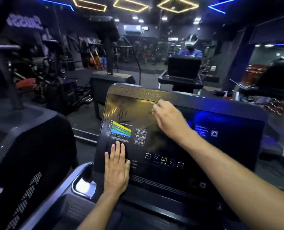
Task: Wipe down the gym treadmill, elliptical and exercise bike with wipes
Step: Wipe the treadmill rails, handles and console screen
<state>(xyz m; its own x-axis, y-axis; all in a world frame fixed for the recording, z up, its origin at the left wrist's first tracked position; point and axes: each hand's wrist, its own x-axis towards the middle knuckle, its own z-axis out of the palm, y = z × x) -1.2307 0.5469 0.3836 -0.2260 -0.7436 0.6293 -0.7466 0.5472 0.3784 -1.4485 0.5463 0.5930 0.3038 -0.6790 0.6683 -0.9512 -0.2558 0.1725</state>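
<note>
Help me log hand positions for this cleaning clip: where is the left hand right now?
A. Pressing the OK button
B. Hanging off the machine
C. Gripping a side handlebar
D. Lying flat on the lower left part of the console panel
D: the left hand lies with straight fingers flat on the lower left of the console panel, below the coloured chart and well left of the OK button.

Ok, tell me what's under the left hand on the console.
The left hand lies flat on the console, fingers straight, below the coloured chart. Printed labels peek out beside it. Whatever is beneath the palm is covered; no wipe shows there.
</note>
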